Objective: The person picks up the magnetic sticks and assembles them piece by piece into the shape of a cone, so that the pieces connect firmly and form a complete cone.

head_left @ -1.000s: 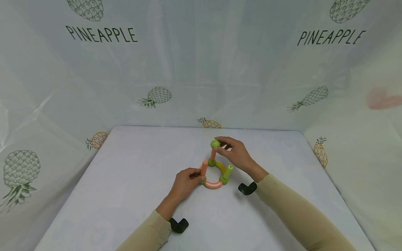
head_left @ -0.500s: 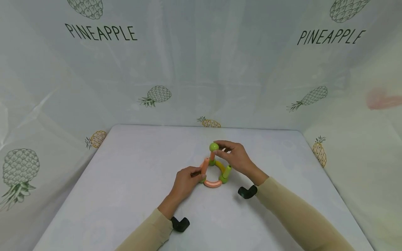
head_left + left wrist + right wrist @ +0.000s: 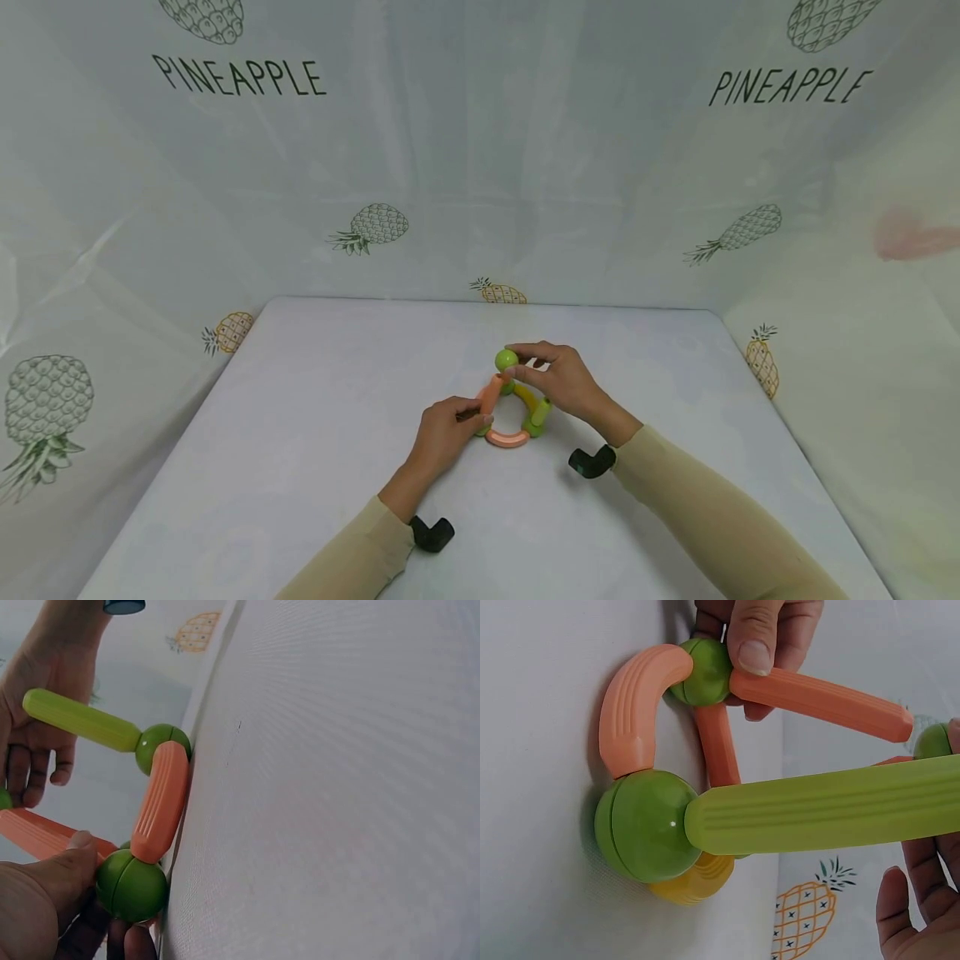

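A ring of curved rods and green balls lies on the white table, with rods rising from the balls. My left hand (image 3: 444,429) pinches the left green ball (image 3: 131,885) at the foot of an upright orange rod (image 3: 821,703), thumb across the joint. At the back, my right hand (image 3: 562,381) pinches the top green ball (image 3: 506,360) between thumb and fingers; the rod beneath it is mostly hidden in the head view. A light green rod (image 3: 825,806) leans from the right green ball (image 3: 649,825). A curved orange rod (image 3: 507,439) forms the front, a yellow one (image 3: 527,397) the right back.
The white table (image 3: 337,358) spreads around the ring. A pineapple-printed curtain (image 3: 480,167) hangs behind its back edge. Black devices (image 3: 432,534) sit on both wrists.
My right hand has moved slightly down and left with the top green ball. The left orange rod now tilts further toward that ball. My left hand has barely moved.
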The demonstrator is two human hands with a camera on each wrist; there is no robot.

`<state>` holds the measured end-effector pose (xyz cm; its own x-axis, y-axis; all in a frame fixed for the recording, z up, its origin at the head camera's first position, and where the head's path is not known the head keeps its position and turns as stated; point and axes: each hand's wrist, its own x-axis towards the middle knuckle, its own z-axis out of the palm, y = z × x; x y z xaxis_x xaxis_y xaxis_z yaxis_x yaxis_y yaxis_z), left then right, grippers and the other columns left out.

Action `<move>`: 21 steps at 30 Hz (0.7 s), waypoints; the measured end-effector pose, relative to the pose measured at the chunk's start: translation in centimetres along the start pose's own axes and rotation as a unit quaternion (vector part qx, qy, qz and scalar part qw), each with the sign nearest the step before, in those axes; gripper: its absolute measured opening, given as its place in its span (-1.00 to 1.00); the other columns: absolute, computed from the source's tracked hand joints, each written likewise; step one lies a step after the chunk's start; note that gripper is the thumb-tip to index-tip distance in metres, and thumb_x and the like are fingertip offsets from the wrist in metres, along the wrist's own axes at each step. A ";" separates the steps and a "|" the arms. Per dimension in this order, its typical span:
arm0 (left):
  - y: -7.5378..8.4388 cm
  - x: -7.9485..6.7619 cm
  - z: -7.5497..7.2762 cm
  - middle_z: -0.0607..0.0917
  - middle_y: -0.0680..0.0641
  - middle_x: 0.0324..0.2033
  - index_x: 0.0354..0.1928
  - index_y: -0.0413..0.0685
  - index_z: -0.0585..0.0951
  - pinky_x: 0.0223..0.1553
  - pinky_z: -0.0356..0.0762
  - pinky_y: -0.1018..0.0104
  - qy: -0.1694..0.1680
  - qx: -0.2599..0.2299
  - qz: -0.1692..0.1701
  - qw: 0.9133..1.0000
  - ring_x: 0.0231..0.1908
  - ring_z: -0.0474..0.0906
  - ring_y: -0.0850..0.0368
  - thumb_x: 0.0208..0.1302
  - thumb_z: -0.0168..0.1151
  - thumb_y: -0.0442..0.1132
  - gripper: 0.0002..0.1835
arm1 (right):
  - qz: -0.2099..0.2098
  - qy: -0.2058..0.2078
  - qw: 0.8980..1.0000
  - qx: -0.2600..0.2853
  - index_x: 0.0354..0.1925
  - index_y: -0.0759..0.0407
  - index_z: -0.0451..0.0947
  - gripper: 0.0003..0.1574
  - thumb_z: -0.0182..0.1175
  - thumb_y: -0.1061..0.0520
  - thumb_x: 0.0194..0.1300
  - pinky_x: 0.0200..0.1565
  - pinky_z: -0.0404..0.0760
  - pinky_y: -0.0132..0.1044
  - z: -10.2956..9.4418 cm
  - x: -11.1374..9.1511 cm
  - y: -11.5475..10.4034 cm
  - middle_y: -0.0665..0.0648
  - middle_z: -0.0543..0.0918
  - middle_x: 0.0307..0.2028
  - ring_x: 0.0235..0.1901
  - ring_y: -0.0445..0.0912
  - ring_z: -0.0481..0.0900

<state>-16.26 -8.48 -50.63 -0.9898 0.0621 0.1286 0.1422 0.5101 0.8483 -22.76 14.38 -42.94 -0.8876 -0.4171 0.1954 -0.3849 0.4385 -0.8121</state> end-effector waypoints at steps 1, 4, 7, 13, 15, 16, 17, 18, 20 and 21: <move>0.0 0.0 0.0 0.83 -0.02 -0.11 0.08 -0.11 0.79 -0.05 0.69 0.16 0.000 0.000 0.000 1.000 -0.07 0.73 0.10 0.33 0.50 -0.03 -0.60 | -0.001 -0.001 1.000 -0.002 0.20 -0.08 0.74 -0.52 0.46 -0.11 0.36 0.09 0.59 -0.05 0.0 0.0 0.0 -0.09 0.80 0.03 -0.01 -0.09 0.64; 0.0 0.0 0.0 0.83 -0.01 -0.13 0.07 -0.11 0.79 -0.06 0.69 0.18 0.000 0.000 0.001 1.000 -0.09 0.73 0.11 0.32 0.50 -0.03 -0.61 | -0.005 -0.006 1.000 -0.006 0.19 -0.09 0.75 -0.53 0.46 -0.11 0.36 0.08 0.59 -0.05 -0.1 -0.1 0.0 -0.09 0.79 0.04 -0.01 -0.10 0.64; -0.1 0.0 0.0 0.84 0.00 -0.14 0.07 -0.11 0.79 -0.07 0.68 0.19 0.000 -0.002 0.001 1.000 -0.10 0.73 0.12 0.32 0.50 -0.02 -0.60 | -0.012 -0.011 1.000 -0.007 0.18 -0.08 0.75 -0.55 0.46 -0.08 0.37 0.09 0.59 -0.02 -0.1 -0.1 0.0 -0.06 0.78 0.06 0.00 -0.09 0.64; -0.3 0.0 0.1 0.84 -0.01 -0.15 0.07 -0.11 0.80 -0.09 0.68 0.22 -0.001 -0.003 0.004 1.000 -0.11 0.73 0.12 0.32 0.50 -0.01 -0.60 | -0.015 -0.018 1.000 -0.004 0.17 -0.09 0.77 -0.58 0.47 -0.04 0.36 0.11 0.59 -0.02 -0.1 -0.2 -0.1 -0.04 0.77 0.07 0.04 -0.06 0.66; -0.3 0.0 0.0 0.83 0.00 -0.15 0.06 -0.11 0.80 -0.10 0.67 0.25 -0.002 -0.003 0.004 1.000 -0.12 0.73 0.14 0.33 0.50 -0.02 -0.61 | -0.010 -0.020 1.000 -0.004 0.17 -0.10 0.77 -0.57 0.47 -0.05 0.35 0.11 0.58 -0.05 0.0 -0.2 -0.2 -0.05 0.77 0.07 0.05 -0.06 0.66; -0.2 0.0 0.0 0.83 0.01 -0.16 0.06 -0.11 0.80 -0.10 0.66 0.26 -0.002 -0.003 0.003 1.000 -0.12 0.72 0.15 0.33 0.50 -0.03 -0.61 | -0.009 -0.020 1.000 -0.005 0.17 -0.10 0.77 -0.57 0.47 -0.05 0.35 0.11 0.58 -0.06 0.0 -0.2 -0.3 -0.05 0.77 0.06 0.06 -0.06 0.65; -0.2 0.0 0.0 0.83 0.01 -0.16 0.06 -0.11 0.80 -0.10 0.66 0.26 -0.002 -0.003 0.004 1.000 -0.13 0.72 0.15 0.33 0.50 -0.03 -0.61 | -0.006 -0.020 1.000 -0.004 0.16 -0.11 0.77 -0.57 0.48 -0.05 0.35 0.12 0.58 -0.06 0.0 -0.2 -0.3 -0.05 0.77 0.06 0.06 -0.06 0.65; -0.2 0.0 0.0 0.83 0.01 -0.17 0.06 -0.11 0.80 -0.11 0.66 0.26 -0.002 -0.004 0.003 1.000 -0.13 0.72 0.15 0.33 0.50 -0.03 -0.62 | -0.005 -0.020 1.000 -0.003 0.16 -0.10 0.77 -0.58 0.48 -0.05 0.35 0.12 0.58 -0.06 0.0 -0.2 -0.3 -0.05 0.77 0.06 0.05 -0.07 0.65; -0.2 0.0 0.0 0.83 0.01 -0.17 0.06 -0.11 0.80 -0.11 0.66 0.26 -0.002 -0.006 0.000 1.000 -0.13 0.72 0.16 0.33 0.50 -0.03 -0.62 | -0.004 -0.019 1.000 -0.002 0.15 -0.10 0.77 -0.58 0.48 -0.05 0.34 0.11 0.58 -0.06 0.0 -0.2 -0.4 -0.06 0.77 0.07 0.05 -0.08 0.64; -0.2 0.0 0.0 0.83 0.01 -0.17 0.06 -0.11 0.80 -0.11 0.66 0.26 -0.003 -0.006 -0.001 1.000 -0.13 0.72 0.16 0.33 0.50 -0.03 -0.61 | -0.003 -0.019 1.000 -0.001 0.15 -0.10 0.78 -0.58 0.48 -0.05 0.34 0.11 0.58 -0.06 0.0 -0.2 -0.3 -0.06 0.77 0.07 0.04 -0.09 0.64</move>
<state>-16.31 -8.56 -50.82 -0.9901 0.0657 0.1239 0.1401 0.4991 0.8551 -22.40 14.29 -42.74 -0.8744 -0.4507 0.1794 -0.3914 0.4371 -0.8098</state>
